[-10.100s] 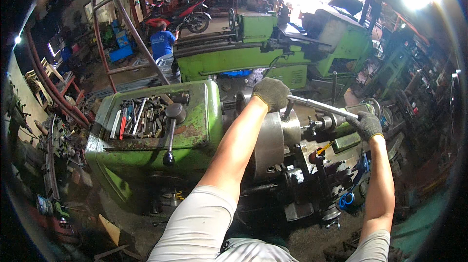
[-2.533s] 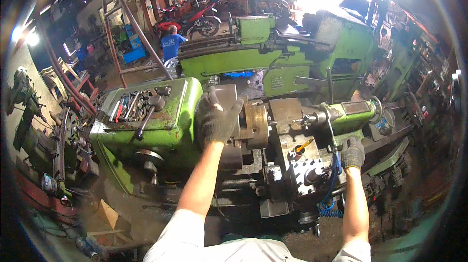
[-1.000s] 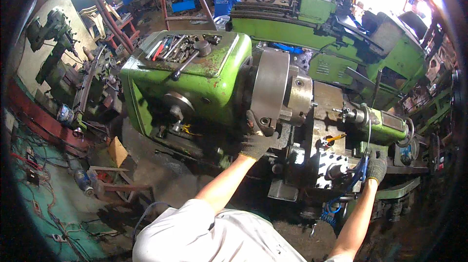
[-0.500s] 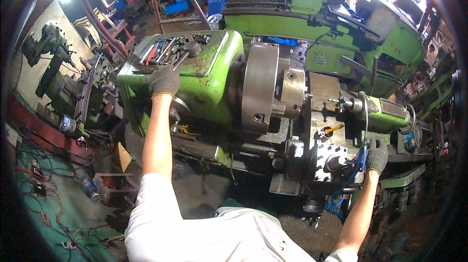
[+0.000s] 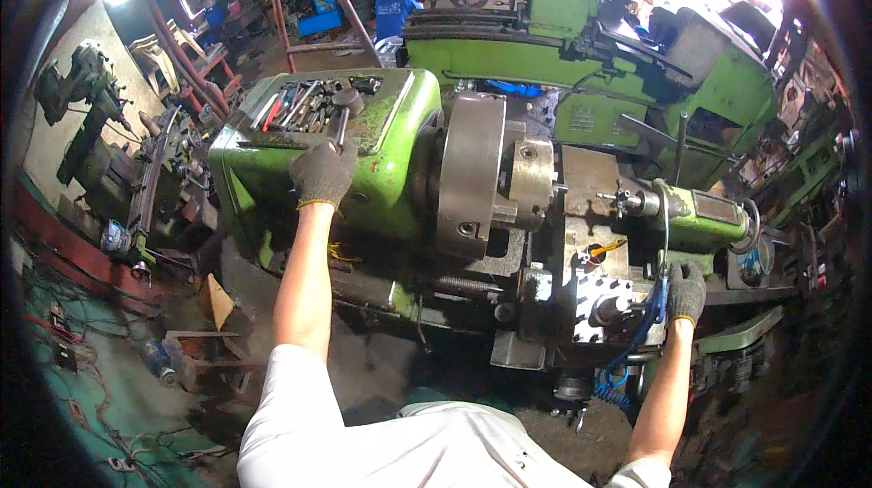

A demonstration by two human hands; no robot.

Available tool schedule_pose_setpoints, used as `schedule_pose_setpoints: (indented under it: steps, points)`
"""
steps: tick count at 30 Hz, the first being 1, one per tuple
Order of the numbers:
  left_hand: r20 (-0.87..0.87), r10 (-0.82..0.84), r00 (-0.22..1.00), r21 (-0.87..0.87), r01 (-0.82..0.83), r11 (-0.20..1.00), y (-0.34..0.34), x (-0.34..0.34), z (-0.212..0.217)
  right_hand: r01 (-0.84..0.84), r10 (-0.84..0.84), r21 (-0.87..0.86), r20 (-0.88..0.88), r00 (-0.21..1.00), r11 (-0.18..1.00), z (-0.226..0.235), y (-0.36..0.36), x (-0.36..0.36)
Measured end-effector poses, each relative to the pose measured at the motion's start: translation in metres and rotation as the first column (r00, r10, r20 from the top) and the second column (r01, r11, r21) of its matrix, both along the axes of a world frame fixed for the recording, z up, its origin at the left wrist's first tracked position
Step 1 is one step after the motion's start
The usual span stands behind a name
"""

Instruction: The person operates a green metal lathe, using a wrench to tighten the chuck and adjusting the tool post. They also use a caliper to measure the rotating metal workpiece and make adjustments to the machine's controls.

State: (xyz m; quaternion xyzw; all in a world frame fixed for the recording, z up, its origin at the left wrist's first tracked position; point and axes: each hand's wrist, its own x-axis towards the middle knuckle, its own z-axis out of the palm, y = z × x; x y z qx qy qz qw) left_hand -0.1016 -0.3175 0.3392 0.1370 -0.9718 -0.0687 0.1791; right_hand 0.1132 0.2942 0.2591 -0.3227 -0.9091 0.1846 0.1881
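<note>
My left hand (image 5: pixel 324 174), in a dark knit glove, is closed round the lower end of a hammer's handle at the front edge of the green lathe headstock (image 5: pixel 386 147). The hammer (image 5: pixel 347 100) has a round metal head, which lies on the headstock's top beside loose tools (image 5: pixel 304 106). My right hand (image 5: pixel 687 292), gloved too, is curled below the tailstock (image 5: pixel 713 215). Just left of it is a blue air-gun-like tool (image 5: pixel 660 297); whatever its fingers grip is hidden. Between my hands are the large chuck (image 5: pixel 472 174) and the tool post (image 5: pixel 604 306).
A yellow-handled tool (image 5: pixel 607 250) lies on the carriage. A blue coiled hose (image 5: pixel 612 390) hangs below it. Behind stands another green machine (image 5: pixel 509 56); farther back is a person in a blue shirt (image 5: pixel 391 14). Cables (image 5: pixel 100 438) trail over the floor at left.
My left hand has moved right along the headstock, swinging the hammer's handle more upright. The hammer head has barely moved on the headstock. My right hand stays beside the blue tool. The view has shifted slightly.
</note>
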Motion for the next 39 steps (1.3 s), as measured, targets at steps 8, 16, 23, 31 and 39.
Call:
schedule_pose_setpoints:
  steps: [8, 16, 23, 31, 39]
  points:
    - [0.019, -0.055, 0.998, 0.1, 0.053, 0.994, -0.061, -0.025, -0.004, -0.076, 0.098, 0.101, -0.234, 0.967, 0.992, -0.017, 0.02, 0.007]
    - [0.098, -0.172, 0.98, -0.291, 0.194, 0.937, -0.018, -0.036, -0.011, -0.777, 0.298, -0.619, -0.768, 0.567, -0.117, 0.094, -0.162, 0.019]
    - [0.158, -0.124, 0.98, -0.32, 0.17, 0.932, -0.005, -0.037, -0.007, -0.858, 0.755, -0.271, -0.407, 0.514, 0.437, 0.216, -0.301, -0.019]
    - [0.122, -0.179, 0.976, -0.356, 0.212, 0.91, 0.003, -0.034, -0.002, -0.895, 0.664, -0.312, -0.748, 0.024, -0.319, 0.21, -0.278, -0.043]
    - [-0.098, -0.381, 0.919, -0.345, 0.328, 0.879, -0.055, -0.096, -0.1, -0.485, 0.219, -0.304, -0.95, 0.225, -0.82, 0.176, -0.337, -0.118]
